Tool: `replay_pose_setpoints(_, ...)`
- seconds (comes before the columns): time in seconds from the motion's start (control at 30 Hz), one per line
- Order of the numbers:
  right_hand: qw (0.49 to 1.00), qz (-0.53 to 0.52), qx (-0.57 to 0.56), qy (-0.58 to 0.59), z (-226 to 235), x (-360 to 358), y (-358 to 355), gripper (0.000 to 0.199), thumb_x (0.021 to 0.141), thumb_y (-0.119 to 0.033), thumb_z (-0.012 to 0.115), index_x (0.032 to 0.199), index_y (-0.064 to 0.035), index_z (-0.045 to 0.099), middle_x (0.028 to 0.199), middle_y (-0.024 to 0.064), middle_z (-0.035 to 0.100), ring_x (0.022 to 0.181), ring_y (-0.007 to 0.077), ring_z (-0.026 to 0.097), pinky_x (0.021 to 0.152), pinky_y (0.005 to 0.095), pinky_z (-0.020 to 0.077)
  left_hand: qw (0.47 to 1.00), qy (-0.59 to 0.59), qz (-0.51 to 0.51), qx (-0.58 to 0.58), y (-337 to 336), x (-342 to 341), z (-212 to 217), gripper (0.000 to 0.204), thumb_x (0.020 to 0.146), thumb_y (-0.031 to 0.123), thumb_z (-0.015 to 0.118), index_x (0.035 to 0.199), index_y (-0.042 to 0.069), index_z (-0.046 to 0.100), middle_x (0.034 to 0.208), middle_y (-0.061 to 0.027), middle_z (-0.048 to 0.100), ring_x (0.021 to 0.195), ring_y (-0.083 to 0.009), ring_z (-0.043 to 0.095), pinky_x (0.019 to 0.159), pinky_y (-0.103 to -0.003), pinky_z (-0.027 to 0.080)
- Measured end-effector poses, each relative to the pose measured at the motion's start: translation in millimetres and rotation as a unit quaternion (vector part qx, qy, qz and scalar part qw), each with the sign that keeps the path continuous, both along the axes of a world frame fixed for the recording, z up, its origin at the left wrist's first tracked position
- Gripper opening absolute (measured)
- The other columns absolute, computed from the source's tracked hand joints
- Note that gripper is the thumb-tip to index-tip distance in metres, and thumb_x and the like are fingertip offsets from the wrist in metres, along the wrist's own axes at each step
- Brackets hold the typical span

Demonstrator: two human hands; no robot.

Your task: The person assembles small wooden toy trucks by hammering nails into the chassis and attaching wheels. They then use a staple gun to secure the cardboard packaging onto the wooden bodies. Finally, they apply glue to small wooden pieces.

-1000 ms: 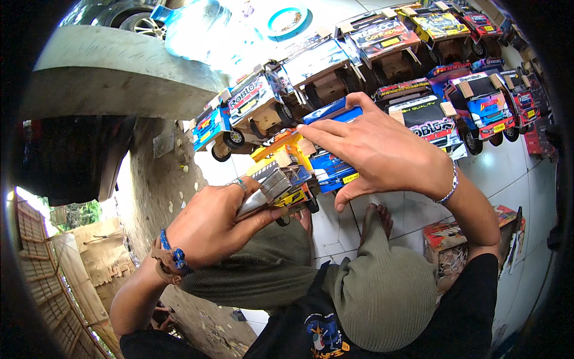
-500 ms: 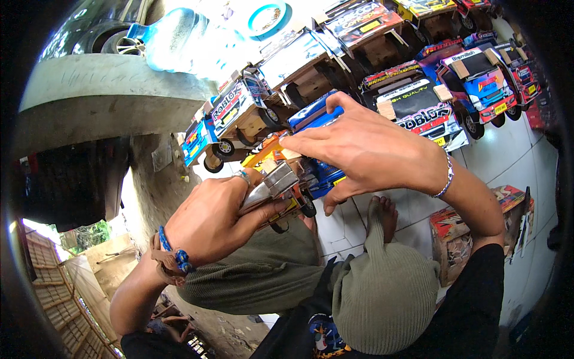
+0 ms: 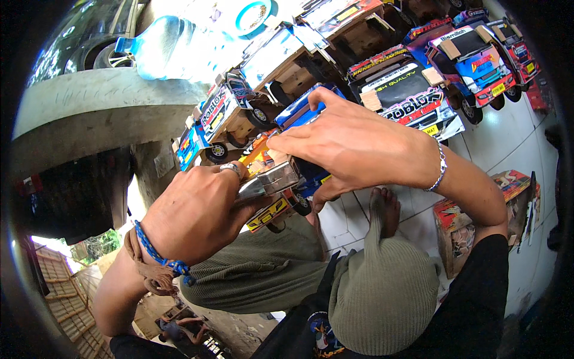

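A yellow-and-orange toy truck (image 3: pixel 269 214) with black wheels sits between my hands, partly hidden by them. My left hand (image 3: pixel 194 206) is closed around a shiny metal stapler (image 3: pixel 281 178), whose boxy head lies over the truck beside a small wooden block (image 3: pixel 278 157). My right hand (image 3: pixel 359 149) arches over the truck from the right, its forefinger at the block and its thumb lower down by the wheel. It grips the truck, though the exact contact is hidden. Just beyond, partly behind my right hand, is a blue toy truck (image 3: pixel 308 107).
Toy trucks crowd the far side, among them a white-fronted truck (image 3: pixel 409 102) and a blue-and-red one (image 3: pixel 478 66). A large blue water bottle (image 3: pixel 164 51) lies by a blue bowl (image 3: pixel 269 27). A printed box (image 3: pixel 454 218) stands on the tiles at right.
Both hands have shifted slightly left in the picture, with the stapler still in my left hand. More of the truck's yellow front shows below the stapler. The surroundings have shifted slightly too.
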State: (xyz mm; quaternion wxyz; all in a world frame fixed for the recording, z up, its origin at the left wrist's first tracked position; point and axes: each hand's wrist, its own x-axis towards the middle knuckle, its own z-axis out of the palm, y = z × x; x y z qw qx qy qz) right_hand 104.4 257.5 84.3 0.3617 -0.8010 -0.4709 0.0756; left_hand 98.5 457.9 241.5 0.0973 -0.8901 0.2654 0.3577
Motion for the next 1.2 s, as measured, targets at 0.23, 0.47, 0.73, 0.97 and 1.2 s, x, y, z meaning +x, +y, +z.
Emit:
replay_pose_setpoints(0.23,1.000,-0.007,-0.002,-0.019,-5.0,1.0,1.4,0.091,0.068,-0.044,0.090,0.141,-0.0046,0.054,0.127,0.0084,0.070,0.112,0.0252,0.065,0.097,0.0433,0.0357,0.997,0.021,0.005,0.069,-12.7,7.3,0.8,0.033,0.094,0.031,0.071,0.099,-0.001,0.066,0.074,-0.0242,0.067,0.075,-0.0432,0.068,0.069,-0.051,0.053)
replay_pose_setpoints(0.47,1.000,-0.010,0.004,-0.012,-3.8,0.6,1.8,0.084,0.070,-0.036,0.089,0.140,-0.0044,0.054,0.122,0.0100,0.072,0.104,0.0266,0.068,0.096,0.0425,0.0360,0.999,0.002,0.023,0.022,-12.6,4.9,-3.2,0.043,0.095,0.037,0.071,0.088,-0.005,0.068,0.069,-0.0252,0.067,0.070,-0.0420,0.070,0.068,-0.049,0.055)
replay_pose_setpoints(0.73,1.000,-0.004,0.019,-0.003,-3.7,0.3,1.4,0.079,0.069,-0.035,0.089,0.133,-0.0048,0.055,0.117,0.0101,0.073,0.103,0.0279,0.068,0.095,0.0435,0.0366,0.998,-0.044,0.013,0.041,-2.5,2.6,-16.0,0.050,0.091,0.049,0.073,0.088,-0.001,0.068,0.067,-0.0231,0.067,0.068,-0.0415,0.070,0.065,-0.050,0.055)
replay_pose_setpoints(0.97,1.000,-0.008,0.022,-0.009,-4.9,0.4,2.4,0.080,0.068,-0.037,0.090,0.133,-0.0070,0.055,0.117,0.0098,0.072,0.107,0.0289,0.066,0.095,0.0439,0.0364,0.997,-0.064,0.005,0.037,4.7,2.3,-23.3,0.052,0.090,0.051,0.074,0.084,0.000,0.069,0.065,-0.0217,0.067,0.065,-0.0402,0.070,0.064,-0.049,0.056)
replay_pose_setpoints(1.2,1.000,0.000,0.010,-0.020,-2.7,-0.3,1.8,0.088,0.067,-0.040,0.091,0.138,-0.0044,0.054,0.121,0.0108,0.071,0.114,0.0268,0.066,0.101,0.0452,0.0356,0.995,-0.085,-0.046,0.018,8.8,-0.1,-24.5,0.050,0.088,0.050,0.075,0.087,0.000,0.070,0.069,-0.0208,0.070,0.067,-0.0371,0.072,0.065,-0.046,0.057)
